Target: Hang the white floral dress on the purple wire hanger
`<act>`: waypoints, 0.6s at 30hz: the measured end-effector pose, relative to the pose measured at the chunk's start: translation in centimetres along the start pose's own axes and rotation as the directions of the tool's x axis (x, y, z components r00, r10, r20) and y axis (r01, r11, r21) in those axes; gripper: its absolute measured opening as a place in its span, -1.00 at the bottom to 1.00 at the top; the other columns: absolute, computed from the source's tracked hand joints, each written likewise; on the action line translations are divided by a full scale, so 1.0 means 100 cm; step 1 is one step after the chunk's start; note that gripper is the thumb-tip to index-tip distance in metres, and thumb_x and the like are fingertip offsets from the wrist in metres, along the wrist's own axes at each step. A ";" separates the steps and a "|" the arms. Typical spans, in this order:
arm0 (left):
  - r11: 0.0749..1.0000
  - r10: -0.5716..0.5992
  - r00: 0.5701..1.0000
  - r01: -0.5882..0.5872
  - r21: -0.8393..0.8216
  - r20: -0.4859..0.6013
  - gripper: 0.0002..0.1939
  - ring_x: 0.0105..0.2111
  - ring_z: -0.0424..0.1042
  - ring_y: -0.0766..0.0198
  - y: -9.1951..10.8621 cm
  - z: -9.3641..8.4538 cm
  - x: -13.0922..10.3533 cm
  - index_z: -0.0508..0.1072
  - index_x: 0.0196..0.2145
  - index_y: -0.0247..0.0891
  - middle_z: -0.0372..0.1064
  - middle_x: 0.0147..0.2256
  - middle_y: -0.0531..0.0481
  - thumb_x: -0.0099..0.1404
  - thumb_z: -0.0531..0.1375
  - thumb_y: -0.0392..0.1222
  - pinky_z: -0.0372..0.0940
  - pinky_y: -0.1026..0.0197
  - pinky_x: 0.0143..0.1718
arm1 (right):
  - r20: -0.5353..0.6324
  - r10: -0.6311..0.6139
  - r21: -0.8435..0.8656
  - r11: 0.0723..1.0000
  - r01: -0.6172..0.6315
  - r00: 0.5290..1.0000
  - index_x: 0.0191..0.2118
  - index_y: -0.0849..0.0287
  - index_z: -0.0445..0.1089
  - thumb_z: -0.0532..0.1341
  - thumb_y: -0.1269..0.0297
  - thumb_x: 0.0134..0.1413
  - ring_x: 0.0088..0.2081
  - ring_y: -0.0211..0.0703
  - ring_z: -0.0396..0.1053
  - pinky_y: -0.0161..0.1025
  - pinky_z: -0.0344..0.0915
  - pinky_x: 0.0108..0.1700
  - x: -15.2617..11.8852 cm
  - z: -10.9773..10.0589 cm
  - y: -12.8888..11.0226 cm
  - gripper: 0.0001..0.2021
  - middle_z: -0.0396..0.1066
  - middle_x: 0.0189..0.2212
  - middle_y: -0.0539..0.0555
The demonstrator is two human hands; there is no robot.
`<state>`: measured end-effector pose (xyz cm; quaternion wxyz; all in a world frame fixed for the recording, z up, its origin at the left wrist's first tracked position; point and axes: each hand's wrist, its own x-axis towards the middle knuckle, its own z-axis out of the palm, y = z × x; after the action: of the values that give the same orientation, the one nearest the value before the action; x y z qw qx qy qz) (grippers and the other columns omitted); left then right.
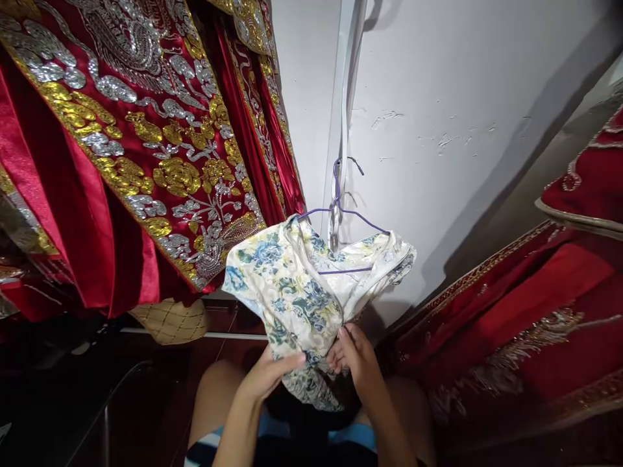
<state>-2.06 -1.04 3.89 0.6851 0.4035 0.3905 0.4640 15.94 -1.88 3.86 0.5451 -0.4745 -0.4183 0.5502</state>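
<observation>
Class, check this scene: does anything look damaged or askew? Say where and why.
The white wall looks damaged: chipped-looking marks break its surface beyond the purple hanger. The floral garment sits unevenly: its sleeve at picture right is bunched, while the other spreads out.

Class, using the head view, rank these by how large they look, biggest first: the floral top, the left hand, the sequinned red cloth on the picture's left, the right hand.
1. Sequinned red cloth
2. Floral top
3. Left hand and right hand: too alike to rank
</observation>
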 end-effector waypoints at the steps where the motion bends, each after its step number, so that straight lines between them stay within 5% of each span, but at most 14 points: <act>1: 1.000 0.004 1.000 -0.004 -0.013 -0.031 -0.24 0.04 0.46 -0.13 0.000 0.000 -0.003 0.45 0.13 -0.16 0.54 -0.04 -0.18 -0.03 0.48 0.01 0.31 -0.09 0.13 | 0.021 -0.005 -0.017 1.000 0.005 1.000 -0.37 0.08 0.30 0.21 -0.23 0.12 -0.58 -0.12 0.34 -0.22 0.25 -0.54 0.002 0.001 -0.001 -0.57 0.39 -0.62 0.00; 6: 0.996 -0.009 0.988 -0.005 -0.089 -0.154 -0.23 0.00 0.48 -0.12 0.002 0.015 -0.008 0.45 0.10 -0.25 0.55 -0.08 -0.22 -0.08 0.50 -0.01 0.31 -0.08 0.12 | 0.126 -0.003 -0.034 0.999 0.008 0.992 -0.53 0.11 0.26 0.24 -0.21 0.07 -0.59 -0.20 0.26 -0.25 0.19 -0.52 0.007 -0.001 -0.012 -0.53 0.33 -0.65 -0.01; 10: 0.992 0.092 0.939 -0.113 -0.046 -0.330 -0.39 -0.11 0.51 -0.02 -0.011 0.012 0.005 0.48 -0.04 -0.30 0.54 -0.17 -0.16 -0.03 0.46 -0.03 0.36 0.01 0.01 | 0.053 -0.033 0.020 0.999 0.032 0.998 -0.54 0.12 0.24 0.26 -0.06 0.07 -0.62 -0.31 0.11 -0.30 0.09 -0.54 0.000 -0.006 -0.011 -0.61 0.26 -0.69 -0.06; 12: 0.948 0.318 0.805 -0.282 0.149 -0.500 -0.51 -0.16 0.49 0.05 -0.020 0.006 0.014 0.47 -0.10 -0.30 0.50 -0.22 -0.12 0.04 0.41 -0.05 0.37 0.08 -0.06 | -0.029 -0.039 0.028 0.999 0.040 0.999 -0.52 0.13 0.26 0.28 0.03 0.03 -0.63 -0.33 0.07 -0.31 0.05 -0.54 -0.007 -0.007 -0.005 -0.68 0.24 -0.71 -0.08; 14: 0.803 0.596 0.560 -0.430 0.413 -0.575 -0.59 -0.14 0.44 0.11 -0.028 0.002 0.020 0.43 -0.08 -0.27 0.44 -0.17 -0.10 0.13 0.35 -0.10 0.34 0.13 -0.08 | -0.083 -0.044 0.017 0.999 0.045 0.996 -0.53 0.12 0.25 0.28 0.13 0.01 -0.63 -0.33 0.08 -0.32 0.04 -0.53 -0.014 -0.006 0.002 -0.74 0.23 -0.71 -0.10; 16: 0.599 0.800 0.329 -0.493 0.631 -0.502 -0.61 -0.04 0.38 0.12 -0.034 0.004 0.022 0.38 -0.03 -0.23 0.35 -0.07 -0.12 0.19 0.31 -0.17 0.30 0.11 -0.01 | -0.104 -0.053 -0.006 0.999 0.052 0.993 -0.54 0.12 0.24 0.25 0.18 0.03 -0.63 -0.33 0.09 -0.32 0.05 -0.51 -0.020 -0.003 0.006 -0.75 0.22 -0.72 -0.10; 17: 0.503 0.864 0.266 -0.501 0.704 -0.427 -0.62 0.00 0.35 0.11 -0.036 0.007 0.021 0.37 -0.03 -0.21 0.31 -0.04 -0.12 0.20 0.31 -0.22 0.27 0.08 0.05 | -0.101 -0.060 -0.023 0.998 0.057 0.993 -0.55 0.12 0.24 0.24 0.18 0.04 -0.63 -0.33 0.10 -0.32 0.05 -0.51 -0.022 0.000 0.007 -0.75 0.23 -0.73 -0.10; 18: 0.422 0.906 0.260 -0.508 0.751 -0.334 -0.64 0.02 0.34 0.11 -0.037 0.013 0.019 0.38 -0.05 -0.20 0.31 -0.04 -0.12 0.20 0.31 -0.26 0.25 0.06 0.08 | -0.097 -0.067 -0.039 0.997 0.063 0.993 -0.55 0.12 0.24 0.23 0.19 0.05 -0.63 -0.33 0.09 -0.32 0.05 -0.51 -0.024 0.002 0.006 -0.75 0.23 -0.73 -0.10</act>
<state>0.77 -0.38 0.66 0.0408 0.4855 0.4865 0.7252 15.47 -4.25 3.47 0.5740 -0.4970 -0.4161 0.5004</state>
